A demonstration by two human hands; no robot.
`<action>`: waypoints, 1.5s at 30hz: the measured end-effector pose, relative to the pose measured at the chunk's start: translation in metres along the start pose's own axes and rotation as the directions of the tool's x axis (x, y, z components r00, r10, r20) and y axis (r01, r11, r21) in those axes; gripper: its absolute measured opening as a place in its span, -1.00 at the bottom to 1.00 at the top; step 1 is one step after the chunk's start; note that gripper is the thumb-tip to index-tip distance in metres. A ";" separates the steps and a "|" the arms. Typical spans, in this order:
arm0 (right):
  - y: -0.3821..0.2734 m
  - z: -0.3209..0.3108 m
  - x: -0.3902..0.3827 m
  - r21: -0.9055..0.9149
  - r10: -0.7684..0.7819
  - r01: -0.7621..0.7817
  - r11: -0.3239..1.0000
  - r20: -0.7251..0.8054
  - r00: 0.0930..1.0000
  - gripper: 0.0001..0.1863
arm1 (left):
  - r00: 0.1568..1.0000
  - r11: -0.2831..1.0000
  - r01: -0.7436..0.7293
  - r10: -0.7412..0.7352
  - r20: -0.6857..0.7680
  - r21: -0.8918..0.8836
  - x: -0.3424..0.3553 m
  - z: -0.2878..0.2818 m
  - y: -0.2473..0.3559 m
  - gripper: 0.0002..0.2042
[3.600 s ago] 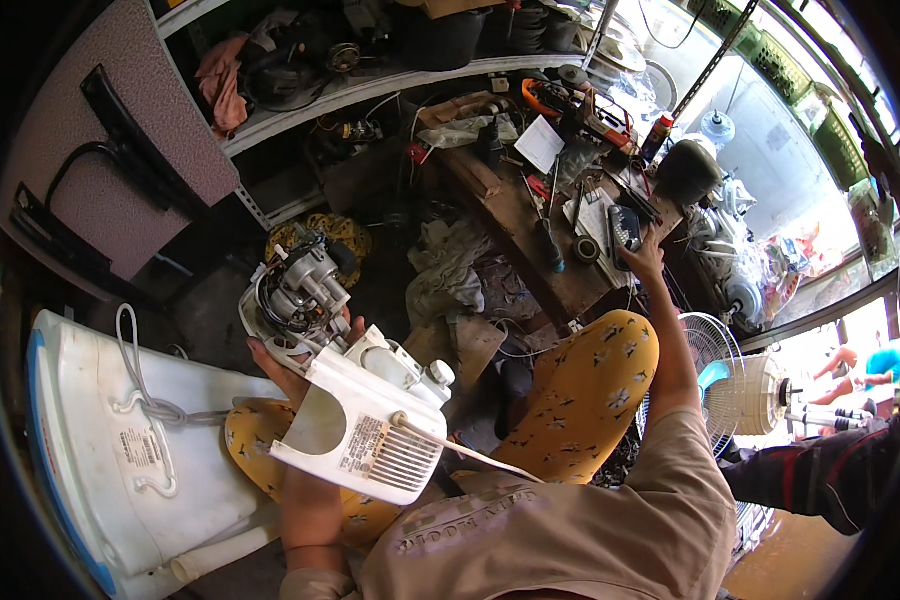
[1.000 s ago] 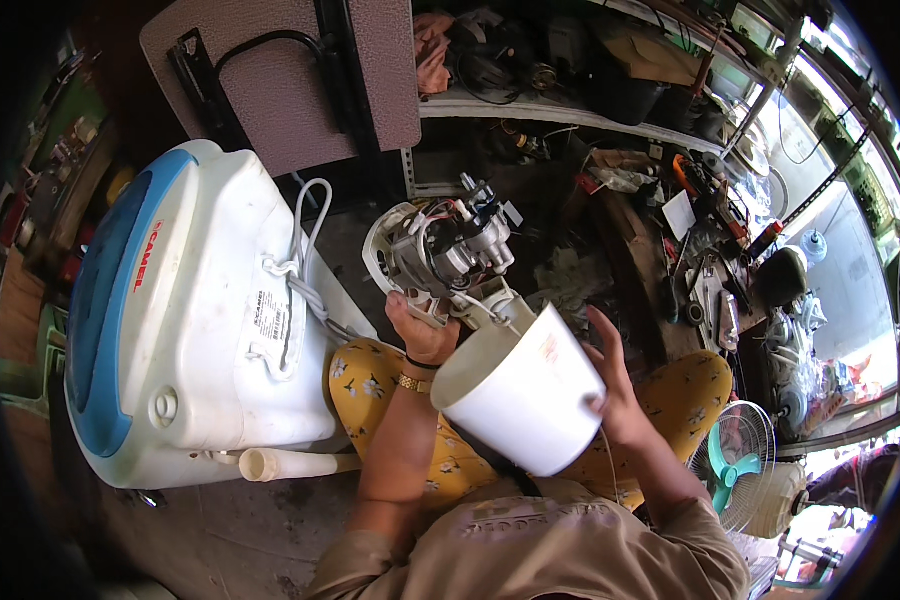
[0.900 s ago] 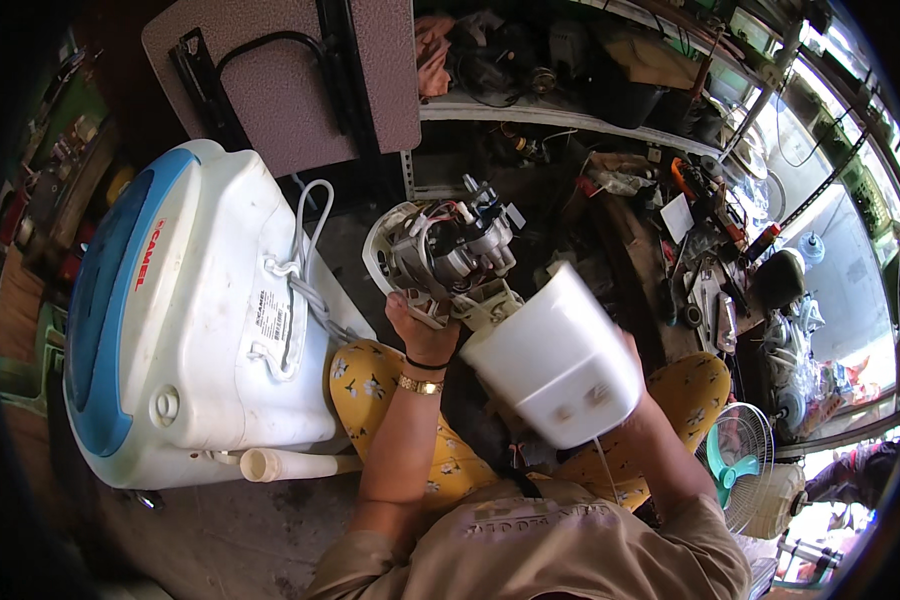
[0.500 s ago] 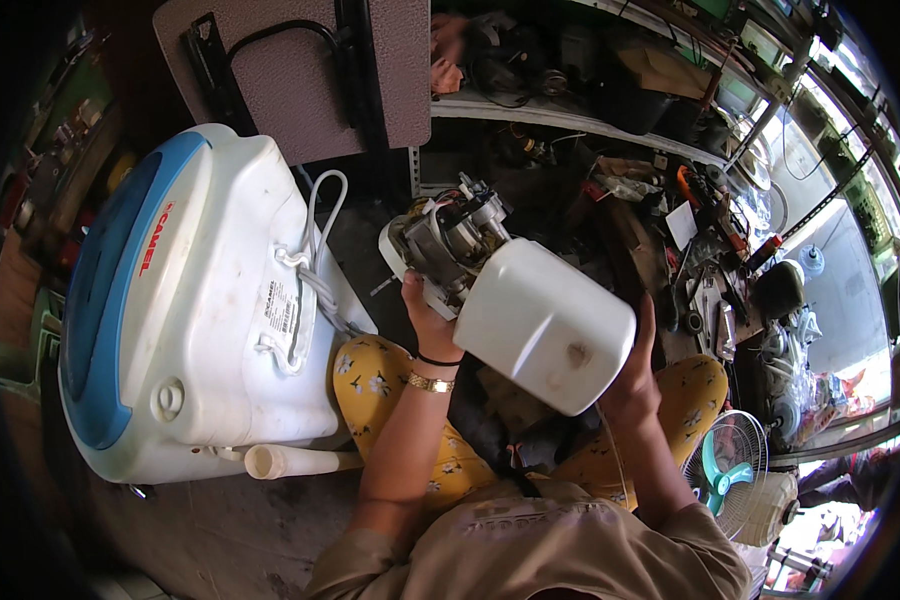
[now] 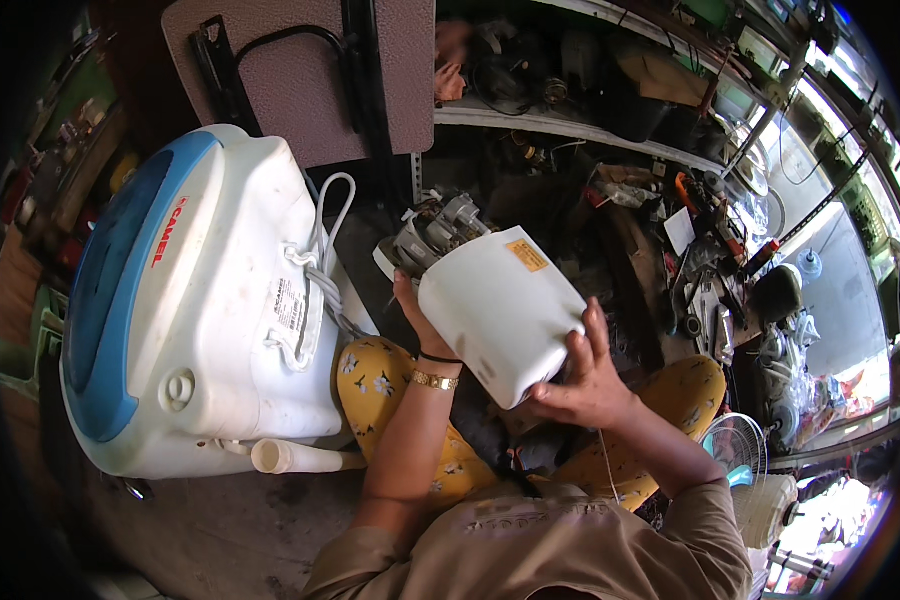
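Right now both hands are full, and the work hangs in the air over the gap between two knees in yellow flowered trousers (image 5: pixel 378 385). The left hand (image 5: pixel 422 325) grasps around the lower side of the motor unit (image 5: pixel 442 228), thumb up beside the cover's edge, fingers mostly hidden beneath. On that wrist sit a gold watch (image 5: pixel 435 382) and a black band (image 5: pixel 440 358). And the right hand (image 5: pixel 592 385) — fingers spread, thumb tucked low — grips the closed end of the white cover (image 5: pixel 500 310), which lies tilted across the unit, an orange label (image 5: pixel 526 255) near its upper edge. Bare metal parts show past the open end; how far the cover is seated, one cannot tell. A thin cord (image 5: pixel 607 460) drops below the right hand.

Over to the workbench (image 5: pixel 642 275): a white paper (image 5: pixel 679 230) lies in its middle, a dark ring (image 5: pixel 692 324) near its lower corner, a red can (image 5: pixel 765 253) toward its right edge. Away left stands a big white appliance (image 5: pixel 240 330) with a blue panel (image 5: pixel 135 300), grey cord (image 5: pixel 320 270) looped at its right side, a cream tube (image 5: pixel 305 458) by its bottom corner.
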State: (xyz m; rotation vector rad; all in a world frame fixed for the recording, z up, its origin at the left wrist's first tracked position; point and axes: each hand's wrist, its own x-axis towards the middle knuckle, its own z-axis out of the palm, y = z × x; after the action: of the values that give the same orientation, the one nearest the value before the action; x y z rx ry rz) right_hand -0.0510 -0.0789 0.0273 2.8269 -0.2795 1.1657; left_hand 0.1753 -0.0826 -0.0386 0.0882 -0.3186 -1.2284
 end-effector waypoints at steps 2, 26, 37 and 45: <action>0.019 -0.005 0.009 -0.094 -0.020 0.021 0.995 0.012 1.000 -0.08 | 0.996 0.999 -0.037 0.036 -0.083 -0.010 0.001 0.004 -0.003 -0.31; 0.044 -0.018 0.057 0.665 0.761 -0.531 0.526 -0.089 0.642 0.33 | 0.964 0.983 -0.162 0.177 -0.201 0.087 -0.015 0.001 0.006 -0.59; 0.055 0.002 0.061 0.697 0.775 -0.626 0.350 0.161 0.612 0.21 | 0.962 0.973 -0.213 0.225 -0.152 0.090 -0.012 0.002 0.005 -0.67; 0.063 0.024 0.035 0.856 0.757 -0.337 -0.391 0.508 0.411 -0.37 | 0.838 0.787 -0.537 0.540 0.083 0.305 -0.001 -0.021 -0.015 -0.40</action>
State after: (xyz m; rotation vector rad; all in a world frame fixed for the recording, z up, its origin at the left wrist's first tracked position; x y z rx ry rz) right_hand -0.0228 -0.1491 0.0346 3.0345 -2.0552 3.2251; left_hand 0.1668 -0.0887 -0.0624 0.2626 -0.4946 -0.5944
